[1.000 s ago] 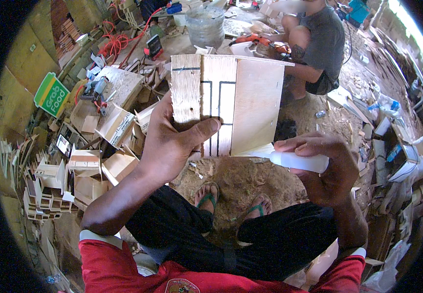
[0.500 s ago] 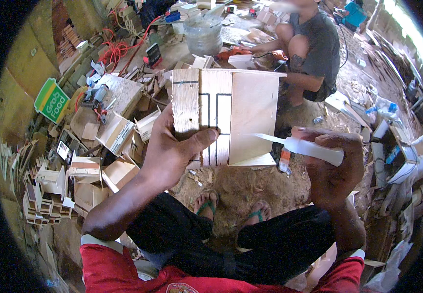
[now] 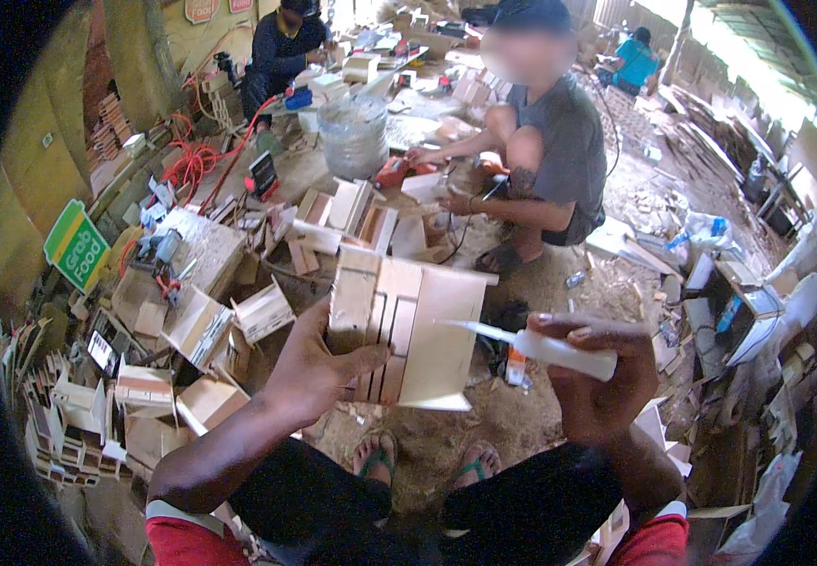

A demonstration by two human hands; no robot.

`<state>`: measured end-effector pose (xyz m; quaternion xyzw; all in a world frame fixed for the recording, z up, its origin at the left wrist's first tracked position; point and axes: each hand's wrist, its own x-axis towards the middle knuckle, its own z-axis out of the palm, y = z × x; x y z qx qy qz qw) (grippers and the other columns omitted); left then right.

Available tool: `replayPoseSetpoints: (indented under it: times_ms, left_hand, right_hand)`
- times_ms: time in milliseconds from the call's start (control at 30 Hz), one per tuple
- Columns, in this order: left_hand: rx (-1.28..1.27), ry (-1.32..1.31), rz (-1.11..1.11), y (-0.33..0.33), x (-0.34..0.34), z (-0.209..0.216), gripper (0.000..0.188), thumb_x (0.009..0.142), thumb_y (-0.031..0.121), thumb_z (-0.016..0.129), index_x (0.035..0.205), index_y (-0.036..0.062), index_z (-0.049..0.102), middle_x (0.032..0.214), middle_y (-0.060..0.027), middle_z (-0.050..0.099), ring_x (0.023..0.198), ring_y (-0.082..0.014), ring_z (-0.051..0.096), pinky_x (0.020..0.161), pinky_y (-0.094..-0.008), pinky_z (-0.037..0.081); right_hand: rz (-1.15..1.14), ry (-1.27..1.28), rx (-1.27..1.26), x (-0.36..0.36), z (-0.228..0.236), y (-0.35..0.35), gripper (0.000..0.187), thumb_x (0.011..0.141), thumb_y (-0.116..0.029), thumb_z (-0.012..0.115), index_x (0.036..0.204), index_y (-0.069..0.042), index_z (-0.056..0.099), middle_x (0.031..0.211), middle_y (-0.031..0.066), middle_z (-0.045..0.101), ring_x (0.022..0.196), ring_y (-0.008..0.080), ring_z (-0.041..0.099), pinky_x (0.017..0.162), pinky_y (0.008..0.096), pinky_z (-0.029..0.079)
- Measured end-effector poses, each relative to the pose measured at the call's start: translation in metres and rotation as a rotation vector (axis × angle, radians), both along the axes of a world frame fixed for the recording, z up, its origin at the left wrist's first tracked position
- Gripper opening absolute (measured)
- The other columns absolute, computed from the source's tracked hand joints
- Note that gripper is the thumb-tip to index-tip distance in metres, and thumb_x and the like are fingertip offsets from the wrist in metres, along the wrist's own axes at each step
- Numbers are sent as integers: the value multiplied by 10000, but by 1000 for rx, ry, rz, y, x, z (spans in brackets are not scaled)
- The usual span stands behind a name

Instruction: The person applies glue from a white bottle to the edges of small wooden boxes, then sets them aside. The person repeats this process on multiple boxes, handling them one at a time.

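Head view: left hand (image 3: pixel 307 368) is grasping the box (image 3: pixel 401 325), pale plywood with black lines down the face. Grip is on the box's left side, low: thumb across the lined part, fingers behind the edge, hidden from me. Most of the box sits right of that grip, bare panel (image 3: pixel 441 354) outermost, thin flanges jutting right at top and bottom. It's slightly tilted, held off the ground, beyond the sandals (image 3: pixel 375 460).

Right hand (image 3: pixel 607 377) is grasping the bottle (image 3: pixel 564 354), white. Fingers over its top, base pointing right toward the palm, nozzle (image 3: pixel 491 332) reaching left out of the grip. Tip overlaps the bare panel, right of the left thumb; can't tell if it touches.

Around the grips: orange-and-white tube (image 3: pixel 516 366) on the ground, between the two hands. Left of the left grip: more boxes (image 3: pixel 262 313), then phone (image 3: pixel 103 353) and green sign (image 3: pixel 78 243) farther out. Beyond both grips, someone in grey (image 3: pixel 559 156) crouches near a clear tub (image 3: pixel 355 141); red cable (image 3: pixel 191 165) coiled farther left. Scrap wood (image 3: pixel 701 271) right of the right grip.
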<state>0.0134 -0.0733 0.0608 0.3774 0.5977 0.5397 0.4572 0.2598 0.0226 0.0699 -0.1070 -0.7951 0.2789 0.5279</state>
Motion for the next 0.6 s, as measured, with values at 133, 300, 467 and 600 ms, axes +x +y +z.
replayPoseSetpoints:
  times_ms: [133,300,467,600]
  left_hand:
    - [-63,104,-160,29,-22,-36,477,787,-3,709,1210,-39,491,1054,-127,647,941,-190,634,852,-346,521]
    - [-119,61,-395,67,-57,-115,504,750,5,739,1199,-39,514,1048,-130,648,938,-181,627,824,-335,522]
    - [-309,567,-592,108,-77,-173,563,664,132,775,1172,8,566,1053,-126,657,927,-221,634,844,-344,501]
    - [-346,1070,-900,126,-34,-212,444,744,155,701,1149,16,584,1045,-138,650,954,-224,629,826,-347,508]
  right_hand:
    - [58,-49,37,-2,2,7,286,877,-97,647,1062,-27,441,1014,255,642,922,309,663,784,394,536]
    - [125,-98,38,-12,3,16,309,845,-63,678,1056,-30,454,1017,246,649,958,320,660,824,410,529]
    - [153,-126,14,-32,6,27,338,821,-38,692,1068,-28,462,1007,235,657,956,329,668,833,429,529]
    - [176,-197,2,-49,7,32,402,780,-32,737,1075,-40,464,1030,228,660,959,329,673,818,425,532]
